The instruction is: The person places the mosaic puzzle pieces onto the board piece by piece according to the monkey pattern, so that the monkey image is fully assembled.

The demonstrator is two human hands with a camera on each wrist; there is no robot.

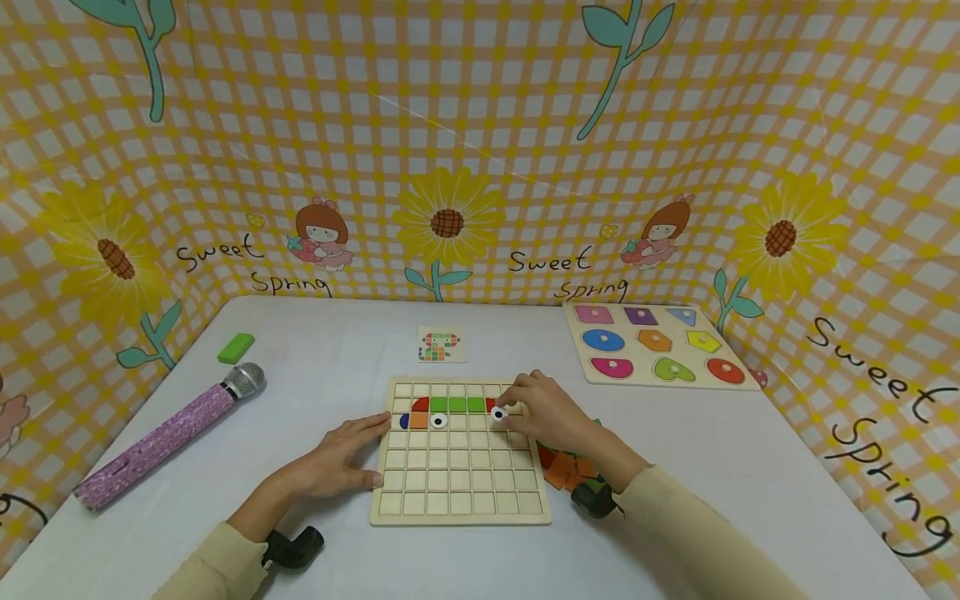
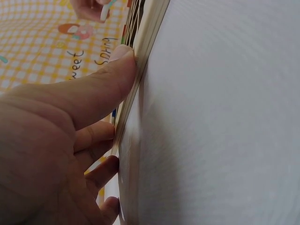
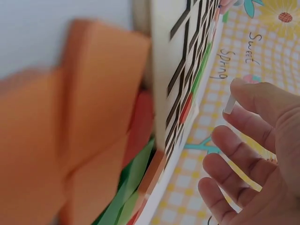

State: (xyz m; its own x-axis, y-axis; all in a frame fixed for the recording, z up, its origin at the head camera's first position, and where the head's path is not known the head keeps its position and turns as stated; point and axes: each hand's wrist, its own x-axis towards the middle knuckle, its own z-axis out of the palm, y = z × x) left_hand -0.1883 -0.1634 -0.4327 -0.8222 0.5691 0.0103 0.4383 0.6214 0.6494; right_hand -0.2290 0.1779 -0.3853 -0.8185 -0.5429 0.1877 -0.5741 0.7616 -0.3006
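Note:
A wooden grid board (image 1: 459,481) lies in front of me. Its upper rows hold a red curved piece (image 1: 422,405), green squares (image 1: 458,405), an orange square (image 1: 419,421), a blue curved piece (image 1: 405,422) and a round eye piece (image 1: 438,422). Between thumb and index finger, my right hand (image 1: 547,410) pinches another white eye piece (image 1: 498,414), over the board's upper right beside a red piece (image 1: 491,404). The right wrist view shows this piece (image 3: 229,104) edge-on, above the board. My left hand (image 1: 330,461) touches the board's left edge with extended fingers and thumb (image 2: 101,91).
Loose orange, red and green tiles (image 1: 562,473) lie right of the board, partly under my right forearm. Behind it is a pattern card (image 1: 442,344). A shape puzzle (image 1: 630,337) sits at back right; a glittery microphone (image 1: 161,446) and a green block (image 1: 236,347) lie left.

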